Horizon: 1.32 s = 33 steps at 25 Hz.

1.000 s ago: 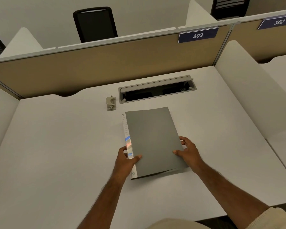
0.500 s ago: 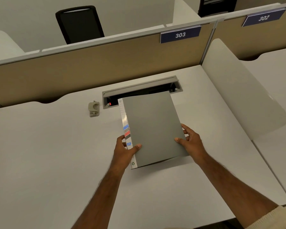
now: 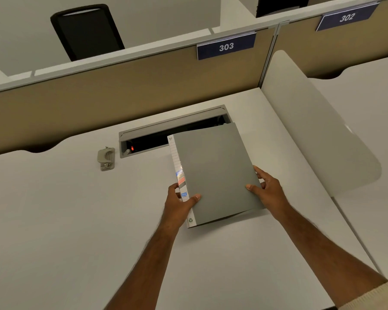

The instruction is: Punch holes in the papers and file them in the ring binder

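Ring binder (image 3: 213, 173), grey, closed, gripped at its spine by the left hand (image 3: 179, 203) and at its right edge by the right hand (image 3: 266, 190); hole punch (image 3: 106, 158) on the desk (image 3: 54, 220) well left of it.

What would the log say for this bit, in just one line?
step: handling binder | left hand: grips spine of closed grey ring binder | right hand: holds opposite edge | small beige hole punch: untouched | papers: none visible

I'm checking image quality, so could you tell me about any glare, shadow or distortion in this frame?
Head view: wide-angle bending curves the partition; soft warm light; glare on the ring binder spine's coloured labels; faint shadow under its near edge; slight blur along the forearms; hole punch reasonably sharp.
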### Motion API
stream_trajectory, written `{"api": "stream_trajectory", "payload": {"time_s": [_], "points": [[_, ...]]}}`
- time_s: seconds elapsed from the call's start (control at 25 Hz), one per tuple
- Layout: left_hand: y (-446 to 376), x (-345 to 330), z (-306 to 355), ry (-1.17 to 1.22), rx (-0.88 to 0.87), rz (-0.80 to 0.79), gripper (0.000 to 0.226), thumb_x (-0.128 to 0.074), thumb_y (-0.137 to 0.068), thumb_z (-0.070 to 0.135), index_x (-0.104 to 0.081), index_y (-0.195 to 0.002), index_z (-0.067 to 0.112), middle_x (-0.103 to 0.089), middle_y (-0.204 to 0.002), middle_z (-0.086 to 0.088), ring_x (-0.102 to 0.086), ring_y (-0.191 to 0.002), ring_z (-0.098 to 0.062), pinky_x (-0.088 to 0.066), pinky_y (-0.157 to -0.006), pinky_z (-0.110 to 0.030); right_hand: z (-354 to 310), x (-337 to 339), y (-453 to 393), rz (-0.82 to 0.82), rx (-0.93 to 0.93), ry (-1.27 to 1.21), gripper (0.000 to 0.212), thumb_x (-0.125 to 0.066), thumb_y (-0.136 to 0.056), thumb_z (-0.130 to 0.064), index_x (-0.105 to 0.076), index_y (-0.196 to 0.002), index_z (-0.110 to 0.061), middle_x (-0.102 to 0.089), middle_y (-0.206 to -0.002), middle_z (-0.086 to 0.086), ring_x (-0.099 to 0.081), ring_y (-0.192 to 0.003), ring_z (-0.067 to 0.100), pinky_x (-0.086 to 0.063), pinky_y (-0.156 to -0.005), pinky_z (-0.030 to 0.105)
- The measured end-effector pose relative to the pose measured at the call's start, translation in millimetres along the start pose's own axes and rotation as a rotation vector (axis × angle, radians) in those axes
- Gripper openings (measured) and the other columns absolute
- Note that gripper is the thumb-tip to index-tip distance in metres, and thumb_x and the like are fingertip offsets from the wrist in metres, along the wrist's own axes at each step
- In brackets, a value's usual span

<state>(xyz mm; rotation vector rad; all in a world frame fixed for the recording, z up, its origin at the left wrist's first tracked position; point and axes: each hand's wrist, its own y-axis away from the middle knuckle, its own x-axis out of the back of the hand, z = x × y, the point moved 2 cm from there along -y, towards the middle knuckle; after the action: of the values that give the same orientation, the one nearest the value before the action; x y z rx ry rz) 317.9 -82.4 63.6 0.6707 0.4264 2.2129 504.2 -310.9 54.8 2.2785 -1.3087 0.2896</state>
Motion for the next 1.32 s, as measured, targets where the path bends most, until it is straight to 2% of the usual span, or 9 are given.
{"api": "stream_trajectory", "payload": {"time_s": [0.12, 0.44, 0.56, 0.72, 0.84, 0.96, 1.08, 1.2, 1.32], "points": [[-11, -17, 5, -0.018, 0.018, -0.024, 0.077, -0.084, -0.083, 0.033, -0.038, -0.144, 0.022, -0.06, -0.122, -0.003, -0.064, -0.1, -0.019, -0.055, -0.082, -0.031, 7, 12, -14, -0.002, -0.025, -0.018, 0.066, -0.073, -0.09, -0.012, -0.046, -0.148, -0.026, -0.061, -0.117, 0.001, -0.061, -0.074, 0.009, -0.049, -0.056, 0.008], [-40, -46, 10, -0.071, 0.069, -0.068, 0.074, -0.084, -0.083, 0.033, -0.04, -0.141, 0.019, -0.06, -0.125, -0.006, -0.065, -0.102, -0.022, -0.055, -0.088, -0.035, 19, 26, -42, 0.01, -0.085, -0.015, 0.067, -0.075, -0.086, -0.005, -0.048, -0.146, -0.018, -0.06, -0.112, -0.001, -0.059, -0.084, -0.001, -0.047, -0.064, 0.004], [-46, -51, 11, -0.079, 0.078, -0.077, 0.074, -0.084, -0.083, 0.034, -0.04, -0.14, 0.019, -0.059, -0.124, -0.005, -0.065, -0.103, -0.023, -0.055, -0.088, -0.035, 23, 28, -50, 0.002, -0.111, -0.014, 0.068, -0.075, -0.086, -0.006, -0.047, -0.147, -0.016, -0.059, -0.118, 0.001, -0.06, -0.088, 0.006, -0.046, -0.077, 0.015], [-48, -54, 8, -0.111, 0.077, -0.082, 0.073, -0.083, -0.083, 0.037, -0.04, -0.139, 0.019, -0.059, -0.123, -0.004, -0.065, -0.102, -0.022, -0.056, -0.089, -0.037, 27, 26, -55, -0.003, -0.134, 0.009, 0.072, -0.076, -0.086, -0.005, -0.043, -0.149, -0.01, -0.058, -0.131, 0.005, -0.058, -0.112, 0.02, -0.044, -0.093, 0.026], [-49, -51, 7, -0.177, 0.054, -0.091, 0.067, -0.083, -0.082, 0.042, -0.045, -0.132, 0.02, -0.062, -0.121, -0.005, -0.065, -0.098, -0.019, -0.056, -0.085, -0.034, 33, 23, -57, 0.006, -0.161, 0.053, 0.075, -0.078, -0.085, -0.015, -0.042, -0.15, -0.012, -0.055, -0.141, 0.008, -0.056, -0.126, 0.025, -0.045, -0.108, 0.036], [-52, -45, 8, -0.261, 0.013, -0.108, 0.059, -0.082, -0.081, 0.049, -0.047, -0.12, 0.024, -0.063, -0.117, -0.006, -0.066, -0.095, -0.016, -0.055, -0.077, -0.029, 35, 20, -54, 0.051, -0.158, 0.126, 0.072, -0.078, -0.085, -0.024, -0.045, -0.149, -0.014, -0.051, -0.137, 0.01, -0.056, -0.121, 0.025, -0.047, -0.107, 0.04], [-50, -40, 13, -0.367, -0.009, -0.104, 0.06, -0.079, -0.08, 0.058, -0.049, -0.117, 0.023, -0.059, -0.117, -0.005, -0.066, -0.096, -0.017, -0.056, -0.074, -0.03, 30, 17, -45, 0.087, -0.156, 0.16, 0.068, -0.075, -0.089, -0.027, -0.044, -0.148, -0.013, -0.045, -0.138, 0.012, -0.053, -0.119, 0.027, -0.047, -0.105, 0.04], [-47, -38, 13, -0.404, -0.024, -0.101, 0.066, -0.077, -0.082, 0.058, -0.049, -0.127, 0.018, -0.053, -0.12, -0.004, -0.063, -0.1, -0.019, -0.06, -0.083, -0.037, 29, 16, -42, 0.101, -0.104, 0.223, 0.072, -0.072, -0.089, -0.036, -0.041, -0.149, -0.013, -0.041, -0.145, 0.014, -0.046, -0.13, 0.032, -0.041, -0.111, 0.048], [-41, -31, 9, -0.414, -0.03, -0.083, 0.074, -0.075, -0.084, 0.056, -0.045, -0.137, 0.016, -0.049, -0.123, -0.002, -0.06, -0.109, -0.021, -0.059, -0.092, -0.043, 20, 11, -33, 0.132, -0.037, 0.383, 0.074, -0.066, -0.093, -0.042, -0.035, -0.152, -0.01, -0.037, -0.151, 0.016, -0.038, -0.137, 0.035, -0.035, -0.113, 0.047]]}}
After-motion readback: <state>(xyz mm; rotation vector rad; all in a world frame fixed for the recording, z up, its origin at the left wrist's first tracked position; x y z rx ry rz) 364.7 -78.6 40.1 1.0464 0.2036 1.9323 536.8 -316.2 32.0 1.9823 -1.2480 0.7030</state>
